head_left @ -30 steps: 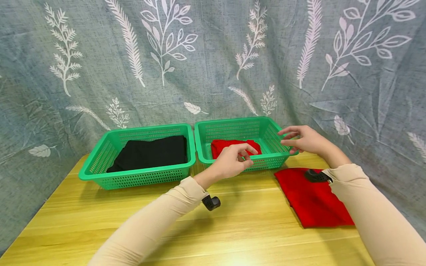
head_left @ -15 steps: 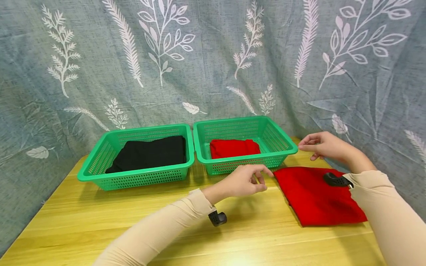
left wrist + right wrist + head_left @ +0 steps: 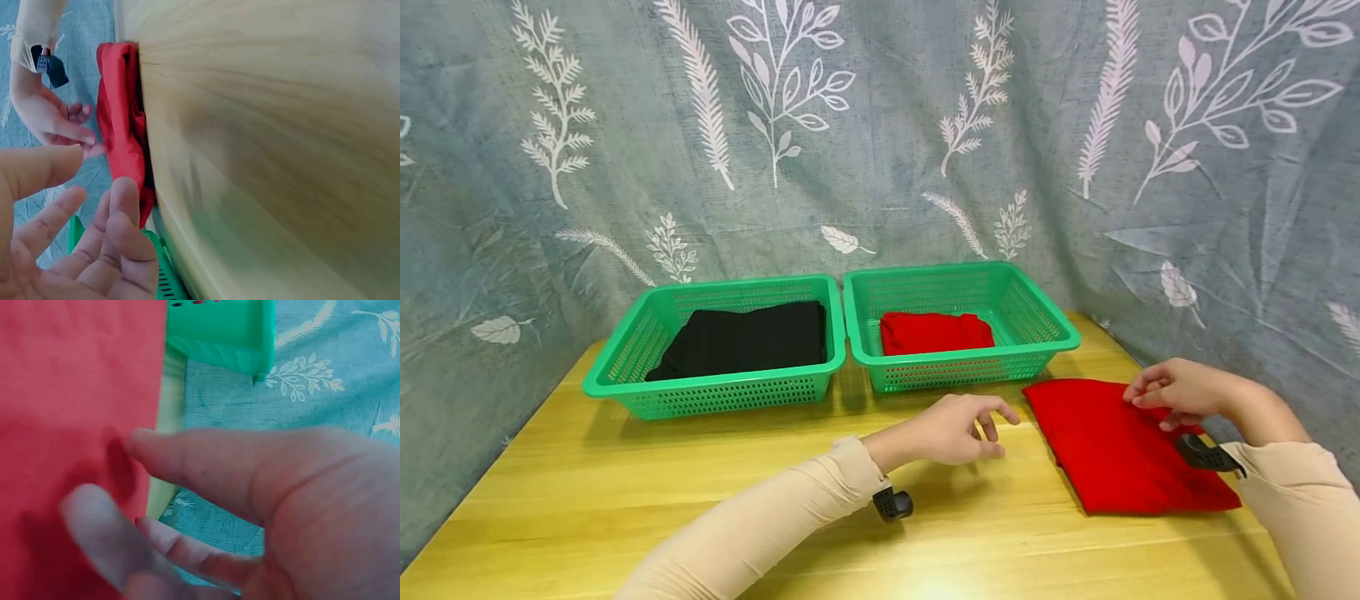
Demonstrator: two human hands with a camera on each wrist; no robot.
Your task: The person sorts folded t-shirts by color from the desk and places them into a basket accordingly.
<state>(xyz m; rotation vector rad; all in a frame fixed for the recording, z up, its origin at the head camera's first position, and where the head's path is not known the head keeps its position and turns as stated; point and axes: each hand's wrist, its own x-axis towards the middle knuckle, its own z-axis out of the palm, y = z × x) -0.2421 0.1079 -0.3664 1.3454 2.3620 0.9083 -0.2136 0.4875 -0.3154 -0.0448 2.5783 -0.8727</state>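
Observation:
A folded red cloth, perhaps a garment, lies flat on the right side of the wooden table. Over its far right part hovers my right hand, fingers loosely bent and holding nothing. In the right wrist view the fingers cast shadows on the red cloth. My left hand hangs above the table just left of the cloth, its fingers relaxed with nothing in them. From the left wrist the red cloth shows edge-on as a thick folded stack, with the right hand beside it.
Two green plastic baskets stand side by side at the back. The left basket holds folded black cloth; the right basket holds a folded red piece. A patterned grey-blue curtain hangs behind the wooden table.
Both hands have drawn back from the right basket. The right hand has moved right and down over the red cloth; the left has come down toward the table beside it.

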